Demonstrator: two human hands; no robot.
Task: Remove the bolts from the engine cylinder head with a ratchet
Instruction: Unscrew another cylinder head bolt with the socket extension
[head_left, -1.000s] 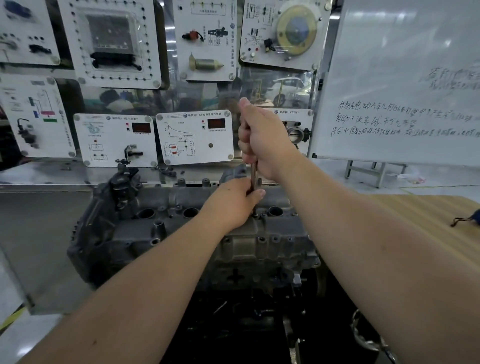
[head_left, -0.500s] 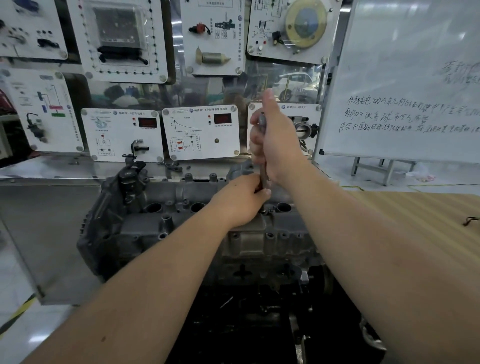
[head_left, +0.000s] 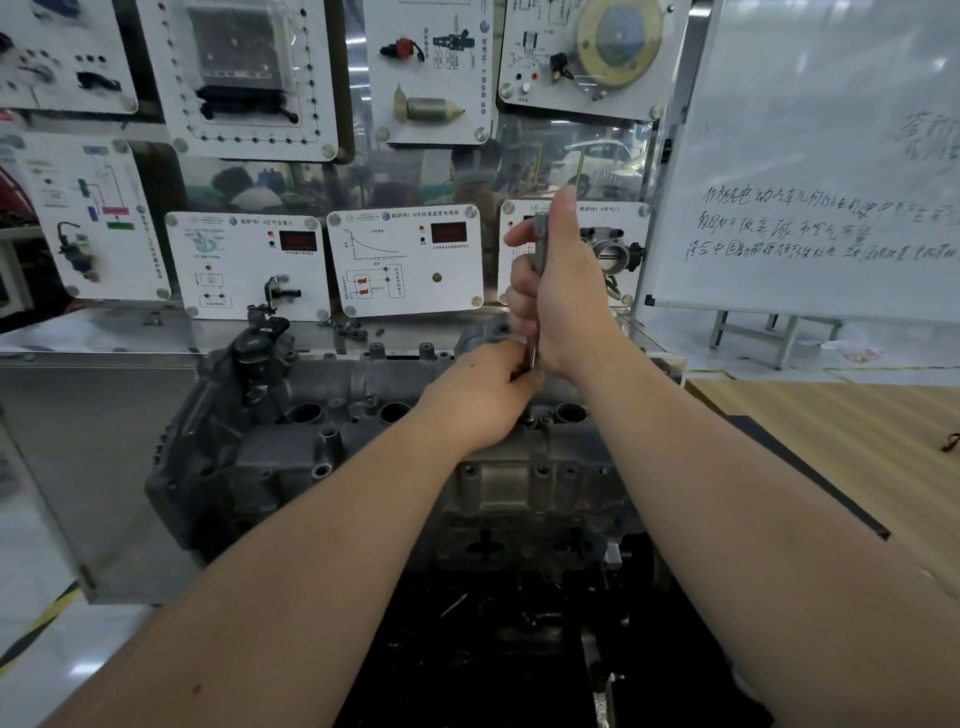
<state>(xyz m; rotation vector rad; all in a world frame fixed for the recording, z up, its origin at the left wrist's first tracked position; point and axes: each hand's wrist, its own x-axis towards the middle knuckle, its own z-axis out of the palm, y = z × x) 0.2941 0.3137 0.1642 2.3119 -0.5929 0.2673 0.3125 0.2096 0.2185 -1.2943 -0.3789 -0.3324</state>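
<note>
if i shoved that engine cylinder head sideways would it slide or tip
The engine cylinder head is probably heavy: a thick grey metal casting. It sits low and wide, so tipping seems unlikely. A shove would likely barely move it; what it rests on is hidden.

Grey cast cylinder head (head_left: 291, 457) lying lengthwise, open round bores on top — ratchet (head_left: 540, 249) upright above it

Right hand (head_left: 563, 291) wrapped round upright ratchet (head_left: 540, 244) handle, thumb up; left hand (head_left: 480, 397) pinches the shaft low down, just above the cylinder head (head_left: 322, 447); tool tip meets the head's top face beside an open bore; whiteboard (head_left: 831, 156) at right.
</note>
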